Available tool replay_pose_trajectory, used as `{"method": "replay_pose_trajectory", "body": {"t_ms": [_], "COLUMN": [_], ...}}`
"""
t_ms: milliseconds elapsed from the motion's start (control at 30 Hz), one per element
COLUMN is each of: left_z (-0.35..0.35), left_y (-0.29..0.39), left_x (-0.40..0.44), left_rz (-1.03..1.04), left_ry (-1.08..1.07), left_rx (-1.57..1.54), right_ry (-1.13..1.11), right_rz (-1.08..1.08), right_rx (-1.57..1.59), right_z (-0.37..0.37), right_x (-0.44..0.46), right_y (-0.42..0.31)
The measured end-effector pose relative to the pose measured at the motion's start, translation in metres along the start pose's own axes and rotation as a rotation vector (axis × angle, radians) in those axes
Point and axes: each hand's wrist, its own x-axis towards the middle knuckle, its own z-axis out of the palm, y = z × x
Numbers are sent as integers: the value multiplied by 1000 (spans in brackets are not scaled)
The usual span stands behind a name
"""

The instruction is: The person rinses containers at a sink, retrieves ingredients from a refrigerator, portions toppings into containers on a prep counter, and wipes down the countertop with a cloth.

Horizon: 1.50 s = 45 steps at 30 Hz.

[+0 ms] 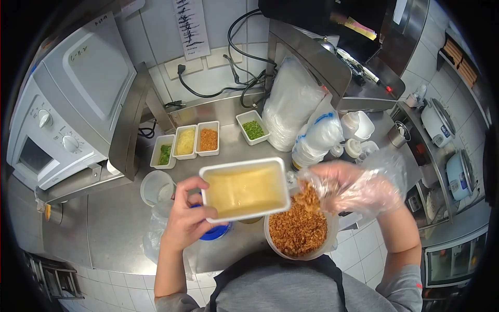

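Note:
My bare left hand (184,216) grips the left end of a white rectangular tub (244,189), tilted so that its yellowish inside faces me; I see no food in it. In a clear plastic glove, my right hand (343,187) is closed on a clump of brown crispy flakes (309,198). These look like fried shallots, though I cannot be sure. Below that hand, a round clear container (332,236) holds many more of the same flakes. A blue lid (214,232) lies on the counter, partly hidden behind the tub.
Along the back of the steel counter (114,223) stand small white tubs of chopped green (165,154), pale yellow (185,142), orange (209,139) and green (253,130) food. Plastic bags (291,99) and bottles (352,148) are at right, a microwave (67,104) at left.

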Motion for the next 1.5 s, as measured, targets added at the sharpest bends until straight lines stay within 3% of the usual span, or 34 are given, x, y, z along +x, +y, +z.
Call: {"method": "replay_pose_trajectory", "body": {"t_ms": [133,233,300,400,533,633,733,800,900,1033,1133,1233,1333,1433,1500], "left_z": [7,24,31,35,30,18,9,5,5,4,5,9,12,10,8], "left_y": [33,41,34,29,23,15,11,10,11,13,15,18,23,28,32], "left_x": [13,15,11,6,-1,-8,-8,-7,-7,-13,-15,-14,-10,-12,-12], "left_rz": [49,36,33,40,25,-25,-24,-10,24,-9,-30,-16,5,3,1], "left_ry": [-154,-193,-189,-169,-84,-25,54,66,77,75,64,54,36,10,3], "left_rx": [-112,-190,-195,-198,-229,-180,-104,-83,-70,-86,-109,-148,-194,-213,-219], "right_ry": [8,-82,7,80,256,-30,-219,45,189,112,192,142,197,-141,-67], "right_rz": [-182,-1,-59,-170,-264,49,319,347,74,70,1,109,111,211,146], "right_rx": [-344,-717,-819,-875,-573,-769,-940,-928,-1413,-1081,-1038,-996,-938,-829,-646], "right_z": [22,44,52,47,29,17,24,44,63,67,70,73,74,51,38], "right_x": [10,15,8,-5,-38,-42,-19,-1,14,6,2,1,13,18,14], "right_y": [-36,-51,-36,-38,-48,-49,0,28,85,100,131,111,142,82,112]}}
